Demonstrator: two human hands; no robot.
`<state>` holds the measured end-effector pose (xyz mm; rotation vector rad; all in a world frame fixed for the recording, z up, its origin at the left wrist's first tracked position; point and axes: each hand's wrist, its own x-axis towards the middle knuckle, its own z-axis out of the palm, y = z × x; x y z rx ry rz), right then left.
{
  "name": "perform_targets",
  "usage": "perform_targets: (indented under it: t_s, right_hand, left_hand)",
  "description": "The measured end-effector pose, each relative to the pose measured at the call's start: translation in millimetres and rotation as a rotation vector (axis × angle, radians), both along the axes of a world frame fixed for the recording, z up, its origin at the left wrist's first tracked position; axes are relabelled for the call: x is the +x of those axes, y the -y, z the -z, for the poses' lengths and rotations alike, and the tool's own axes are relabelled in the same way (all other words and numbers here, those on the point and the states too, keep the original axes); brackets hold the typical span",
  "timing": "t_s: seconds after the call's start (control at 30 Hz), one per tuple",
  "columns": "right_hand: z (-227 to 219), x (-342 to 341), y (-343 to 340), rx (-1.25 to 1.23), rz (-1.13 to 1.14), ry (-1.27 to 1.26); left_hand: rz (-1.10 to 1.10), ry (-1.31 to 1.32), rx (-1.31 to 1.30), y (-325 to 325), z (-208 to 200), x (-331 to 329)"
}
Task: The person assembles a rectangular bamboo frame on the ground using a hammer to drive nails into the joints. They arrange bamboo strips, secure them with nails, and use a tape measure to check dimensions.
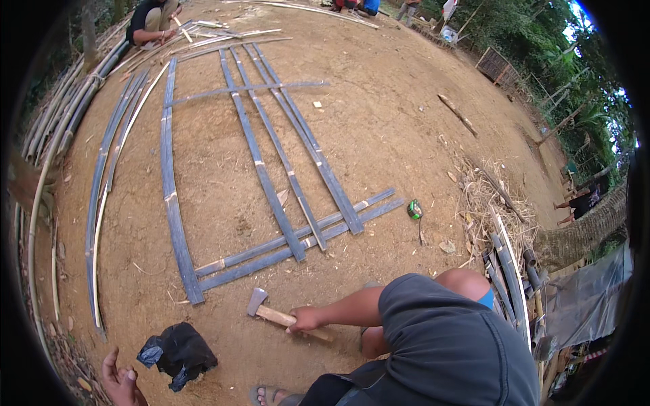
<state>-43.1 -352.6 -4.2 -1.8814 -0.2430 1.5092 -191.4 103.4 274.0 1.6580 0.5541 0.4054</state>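
My right hand point(306, 319) is closed around the wooden handle of a hatchet point(274, 315). The hatchet is held low over the dirt, its metal head pointing left. At the lower left edge, my left hand point(122, 382) shows only in part, fingers apart and nothing visible in it. A crumpled black plastic bag point(181, 355) lies just right of that hand. Beyond the hatchet, dark split bamboo strips point(177, 223) are laid out as a grid on the ground. Two crosswise strips point(271, 260) run along its near end, with long strips overlapping them.
A green tape measure point(414, 209) lies right of the grid. Long bamboo poles point(71, 111) are stacked at the left, with loose strips point(101, 189) beside them. Shavings and cut bamboo point(504, 250) pile up at the right. Another person point(152, 24) crouches at the far left.
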Motion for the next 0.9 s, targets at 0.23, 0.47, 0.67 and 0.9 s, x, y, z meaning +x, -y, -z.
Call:
perform_targets:
  t_s: [0.23, 0.47, 0.67, 0.9]
  right_hand:
    - [-12.6, -6.2, -37.1, 0.084, 0.249, -0.45]
    - [-30.6, -32.9, -40.1, 0.185, 0.458, -0.678]
    - [-24.7, -38.2, -26.9, 0.131, 0.426, -0.607]
    - [-17.2, -34.2, -18.8, 0.123, 0.393, -0.583]
  left_hand:
    - [0.135, -0.111, -0.3, 99.0, 57.9, 123.4]
    - [-0.363, -0.142, -0.058, 163.5, 244.2, 149.1]
    - [-0.422, -0.272, -0.031, 175.2, 274.2, 126.3]
    - [-0.422, -0.21, 0.318, 111.0, 276.2, 173.2]
